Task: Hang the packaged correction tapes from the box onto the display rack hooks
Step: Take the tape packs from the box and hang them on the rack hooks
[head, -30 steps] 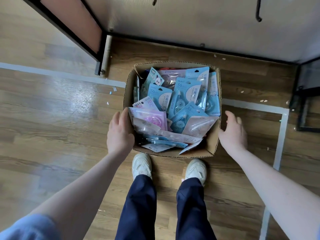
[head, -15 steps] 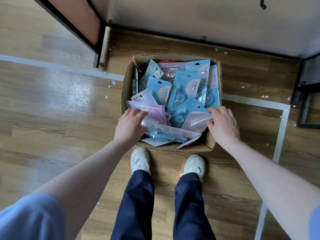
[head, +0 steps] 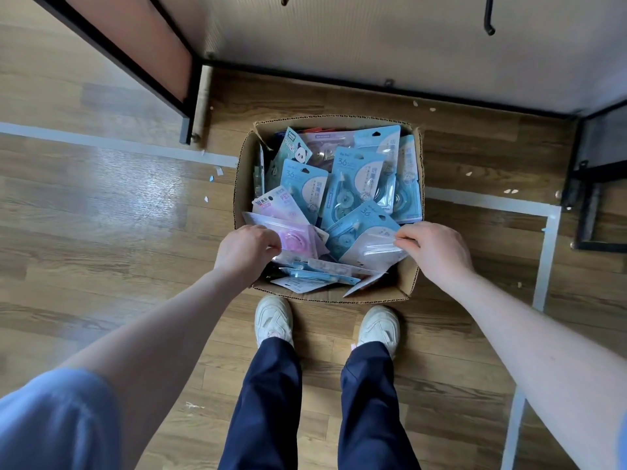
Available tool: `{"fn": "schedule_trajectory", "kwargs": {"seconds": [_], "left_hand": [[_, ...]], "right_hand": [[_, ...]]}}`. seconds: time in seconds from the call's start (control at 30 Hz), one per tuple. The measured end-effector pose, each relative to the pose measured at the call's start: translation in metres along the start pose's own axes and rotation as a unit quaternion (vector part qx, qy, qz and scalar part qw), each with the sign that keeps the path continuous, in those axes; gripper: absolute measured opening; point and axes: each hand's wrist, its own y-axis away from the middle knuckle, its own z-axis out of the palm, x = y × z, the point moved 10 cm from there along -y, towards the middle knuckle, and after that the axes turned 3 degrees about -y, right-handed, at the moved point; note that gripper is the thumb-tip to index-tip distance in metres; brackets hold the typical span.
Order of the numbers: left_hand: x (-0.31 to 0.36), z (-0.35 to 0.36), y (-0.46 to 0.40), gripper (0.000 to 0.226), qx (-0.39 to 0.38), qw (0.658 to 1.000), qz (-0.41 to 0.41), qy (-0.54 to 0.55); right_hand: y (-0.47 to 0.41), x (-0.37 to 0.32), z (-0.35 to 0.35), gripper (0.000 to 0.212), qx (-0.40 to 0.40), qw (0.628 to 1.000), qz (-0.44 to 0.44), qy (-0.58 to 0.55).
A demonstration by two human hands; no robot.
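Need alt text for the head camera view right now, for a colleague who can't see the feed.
Seen from above, a person's left hand pinches a pink-and-clear correction tape pack and the right hand pinches a pale clear-fronted pack in an open brown cardboard box of mostly blue packs on a wooden floor. A black rack hook shows above.

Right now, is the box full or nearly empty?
Full. The box is heaped with packs up to its rim. The left hand and right hand each pinch one.
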Motion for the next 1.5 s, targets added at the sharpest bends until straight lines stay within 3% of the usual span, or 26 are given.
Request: {"fn": "schedule_trajectory", "kwargs": {"seconds": [0.33,0.93,1.27,1.5], "left_hand": [[0.005,-0.038,0.01,0.013,0.016,0.999,0.019,0.031],[0.016,-0.22,0.064,0.012,0.148,0.986,0.051,0.058],[0.018,-0.323,0.122,0.007,0.23,0.968,0.023,0.1],[0.032,-0.422,0.174,0.009,0.279,0.955,0.037,0.094]], "right_hand": [[-0.001,-0.015,-0.033,0.025,0.006,1.0,-0.001,0.013],[0.041,-0.102,-0.202,0.015,0.101,0.994,0.029,0.014],[0.085,-0.168,-0.299,0.011,0.153,0.985,-0.033,-0.077],[0.136,-0.225,-0.385,0.008,0.197,0.974,-0.085,-0.077]]}}
